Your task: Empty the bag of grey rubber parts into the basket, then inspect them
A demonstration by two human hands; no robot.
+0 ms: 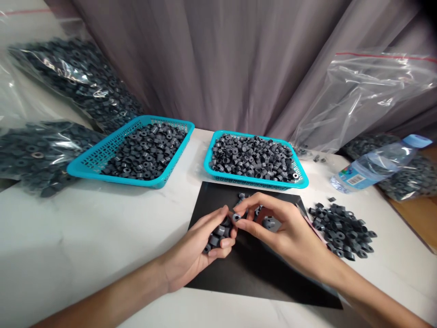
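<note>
Cupped over the black mat (269,278), my left hand (201,241) holds a handful of small dark grey plastic caps (218,233), its fingers curled round them. My right hand (280,223) pinches a single grey cap (236,217) between thumb and forefinger, with its round hole visible, right beside the left fingertips. More caps (269,222) lie on the mat behind and beneath my right hand, partly hidden by it. Whether the right hand's other fingers hold anything is hidden.
Two blue baskets, the left (160,182) and the right (252,181), are full of caps. A loose pile (344,230) lies right of the mat. A water bottle (378,164) leans against a bag (416,177). Clear bags of caps (82,77) stand at left, before a grey curtain (225,59).
</note>
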